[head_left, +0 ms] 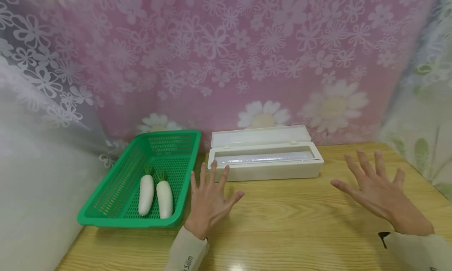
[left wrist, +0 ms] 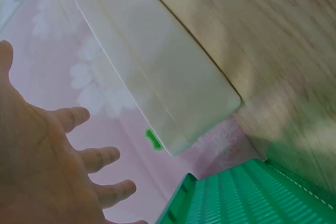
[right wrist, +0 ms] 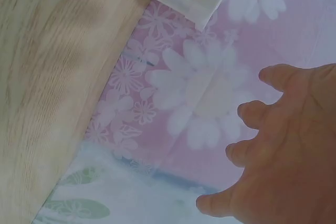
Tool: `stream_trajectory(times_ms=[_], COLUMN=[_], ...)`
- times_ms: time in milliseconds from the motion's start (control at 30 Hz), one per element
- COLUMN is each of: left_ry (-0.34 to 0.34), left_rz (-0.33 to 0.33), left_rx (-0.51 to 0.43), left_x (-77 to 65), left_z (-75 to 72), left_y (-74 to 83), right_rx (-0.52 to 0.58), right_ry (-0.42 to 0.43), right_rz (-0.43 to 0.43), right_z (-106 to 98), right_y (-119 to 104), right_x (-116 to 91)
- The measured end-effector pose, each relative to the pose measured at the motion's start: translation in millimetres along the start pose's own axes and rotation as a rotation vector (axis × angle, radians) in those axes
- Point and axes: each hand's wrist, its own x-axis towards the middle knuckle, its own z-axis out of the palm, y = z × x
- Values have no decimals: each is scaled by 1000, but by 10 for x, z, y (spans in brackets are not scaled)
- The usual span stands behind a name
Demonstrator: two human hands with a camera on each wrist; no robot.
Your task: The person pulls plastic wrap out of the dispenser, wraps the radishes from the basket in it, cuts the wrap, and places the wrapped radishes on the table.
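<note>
My left hand (head_left: 209,198) is held with fingers spread between the green basket and the white box, its fingertips overlapping the box's front left in the head view. Off to the right, my right hand (head_left: 379,190) is spread over the wooden table, holding nothing. The long white box (head_left: 268,171) has its lid (head_left: 261,137) raised, and a roll of clear plastic film (head_left: 265,158) lies inside. Two white radishes (head_left: 146,195) with short green tops lie in the green plastic basket (head_left: 127,222). In the left wrist view a small green tab (left wrist: 154,139) shows at the box's edge.
The wooden table (head_left: 282,224) extends under everything. Behind it hangs a pink curtain (head_left: 219,82) with white flowers, close behind box and basket. Pale translucent sheeting (head_left: 39,153) hangs on the left, and a leaf-patterned sheet (head_left: 423,118) on the right.
</note>
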Motion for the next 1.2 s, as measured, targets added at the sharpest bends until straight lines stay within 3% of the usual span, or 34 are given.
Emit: stream_trajectory(times_ms=[300, 567, 733, 967, 1200], left_ry=[52, 110, 174, 213, 212], left_rz=[17, 65, 96, 117, 131], left_rx=[-3, -38, -51, -69, -85], left_x=[70, 160, 210, 329, 450], left_z=[8, -11, 25, 39, 28], left_y=[-37, -59, -96, -155, -168], right_rx=[-6, -38, 12, 62, 68], right_ry=[47, 478, 610, 657, 651], right_rz=[-46, -278, -363, -418, -455], right_z=[52, 91, 143, 198, 270], right_y=[-31, -69, -104, -136, -125], right_x=[104, 228, 322, 454, 597])
